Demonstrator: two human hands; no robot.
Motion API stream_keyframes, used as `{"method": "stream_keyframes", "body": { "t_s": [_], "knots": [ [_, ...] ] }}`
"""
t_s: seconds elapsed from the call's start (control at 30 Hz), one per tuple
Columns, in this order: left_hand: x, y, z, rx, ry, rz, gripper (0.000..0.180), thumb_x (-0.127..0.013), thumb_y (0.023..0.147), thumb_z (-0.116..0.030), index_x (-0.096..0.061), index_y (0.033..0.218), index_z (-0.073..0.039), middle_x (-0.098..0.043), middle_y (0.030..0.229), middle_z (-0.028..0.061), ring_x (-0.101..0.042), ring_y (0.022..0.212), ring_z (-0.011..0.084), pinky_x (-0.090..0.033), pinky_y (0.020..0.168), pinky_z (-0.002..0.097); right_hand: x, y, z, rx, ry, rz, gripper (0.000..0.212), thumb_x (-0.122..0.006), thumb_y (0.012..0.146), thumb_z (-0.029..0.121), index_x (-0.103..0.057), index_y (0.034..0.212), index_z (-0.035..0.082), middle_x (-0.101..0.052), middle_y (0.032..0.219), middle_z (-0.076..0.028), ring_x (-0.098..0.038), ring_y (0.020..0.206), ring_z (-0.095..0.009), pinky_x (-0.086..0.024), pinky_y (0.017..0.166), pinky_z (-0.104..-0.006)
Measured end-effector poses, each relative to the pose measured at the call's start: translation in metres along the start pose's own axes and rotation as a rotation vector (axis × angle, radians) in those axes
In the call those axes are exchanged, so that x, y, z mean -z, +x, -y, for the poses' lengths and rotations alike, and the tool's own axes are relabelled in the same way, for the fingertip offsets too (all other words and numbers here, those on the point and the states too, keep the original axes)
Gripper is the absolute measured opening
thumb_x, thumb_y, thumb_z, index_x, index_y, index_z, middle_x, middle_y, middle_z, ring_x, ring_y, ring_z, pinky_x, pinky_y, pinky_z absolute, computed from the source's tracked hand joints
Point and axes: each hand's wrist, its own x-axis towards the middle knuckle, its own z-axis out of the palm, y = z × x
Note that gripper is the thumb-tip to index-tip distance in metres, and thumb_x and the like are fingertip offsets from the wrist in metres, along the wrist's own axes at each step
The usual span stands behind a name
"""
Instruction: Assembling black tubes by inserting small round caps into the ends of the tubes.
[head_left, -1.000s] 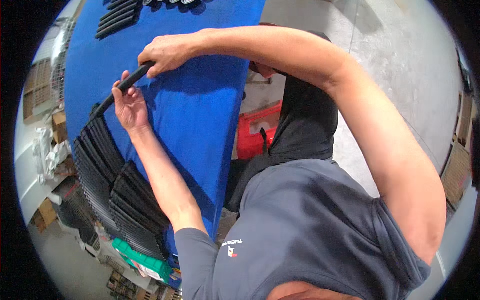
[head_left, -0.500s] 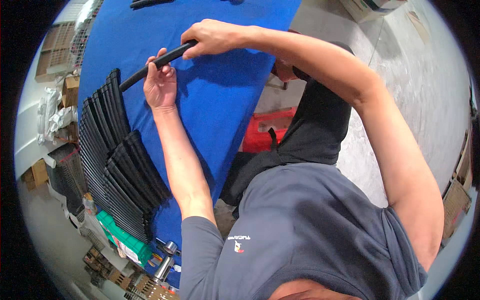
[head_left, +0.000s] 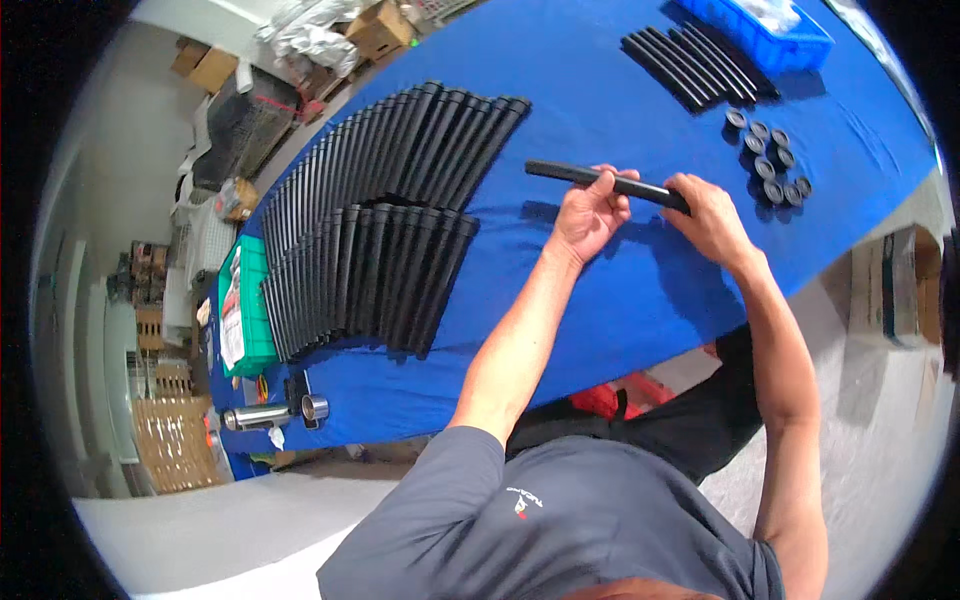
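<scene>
A long black tube [head_left: 553, 171] is held above the blue tablecloth, tilting slightly down toward its right end. Around its middle, my left hand [head_left: 590, 218] is closed with thumb and fingertips. My right hand [head_left: 714, 220] grips the right end, its fingers covering the tip. Left of my hands, many similar black tubes lie side by side in two overlapping fanned rows, a far row [head_left: 415, 140] and a near row [head_left: 390, 270]. Several small round black caps [head_left: 755, 143] with hollow centres sit on the cloth right of my right hand.
Thinner black rods [head_left: 690, 65] lie at the far right beside a blue bin [head_left: 800, 48]. At the table's left end are a green crate [head_left: 257, 300], a metal flask [head_left: 258, 417] and a steel cup [head_left: 315, 407]. A cardboard box [head_left: 885, 290] stands off the right edge.
My view has swung, bringing the caps, rods and blue bin into sight. The tube, previously with its far end by the rows, is now held apart from them, both hands still on it.
</scene>
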Motion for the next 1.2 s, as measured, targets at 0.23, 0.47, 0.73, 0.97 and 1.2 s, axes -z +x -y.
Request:
{"method": "stream_keyframes", "body": {
  "t_s": [0.23,0.47,0.73,0.97,1.2],
  "knots": [
    [-0.009,-0.003,-0.005,0.009,-0.097,-0.025,0.016,-0.066,0.093,-0.015,-0.064,0.108,-0.011,-0.068,0.107,0.0176,-0.068,0.067,0.0161,-0.058,0.057,0.0295,0.024,0.010,0.033,-0.426,0.403,0.328,0.029,-0.073,0.081,0.022,-0.063,0.092,-0.003,-0.059,0.065,-0.015,-0.060,0.059,-0.026,-0.046,0.057,-0.0394],
    [-0.003,0.001,-0.002,0.013,-0.130,0.017,0.015,-0.065,0.093,-0.014,-0.064,0.108,-0.012,-0.067,0.112,0.0187,-0.067,0.066,0.0151,-0.058,0.058,0.0288,0.006,0.002,0.023,-0.107,0.105,0.138,0.029,-0.073,0.079,0.015,-0.062,0.099,-0.002,-0.063,0.082,-0.021,-0.063,0.078,-0.038,-0.047,0.068,-0.0444],
    [-0.006,0.001,-0.002,-0.005,-0.106,-0.008,0.013,-0.065,0.093,-0.011,-0.063,0.106,-0.013,-0.067,0.111,0.0179,-0.068,0.066,0.0155,-0.059,0.059,0.0278,-0.004,0.003,0.015,-0.071,-0.010,0.064,0.024,-0.071,0.079,0.012,-0.062,0.098,0.000,-0.064,0.083,-0.019,-0.063,0.078,-0.039,-0.048,0.069,-0.0460],
    [-0.010,0.000,0.001,0.005,-0.117,-0.058,0.013,-0.065,0.093,-0.013,-0.062,0.106,-0.012,-0.067,0.111,0.0176,-0.067,0.065,0.0152,-0.058,0.058,0.0287,-0.002,-0.002,0.020,-0.002,-0.035,-0.001,0.026,-0.072,0.079,0.012,-0.062,0.100,0.001,-0.064,0.085,-0.018,-0.063,0.079,-0.038,-0.049,0.069,-0.0440],
    [-0.016,-0.002,0.001,0.010,-0.081,-0.046,0.013,-0.066,0.093,-0.017,-0.061,0.103,-0.011,-0.067,0.111,0.0185,-0.067,0.065,0.0155,-0.057,0.057,0.0289,-0.001,-0.001,0.015,-0.013,-0.119,-0.013,0.026,-0.073,0.078,0.011,-0.063,0.100,0.003,-0.064,0.086,-0.018,-0.063,0.081,-0.037,-0.049,0.070,-0.0432]
  ]
}}
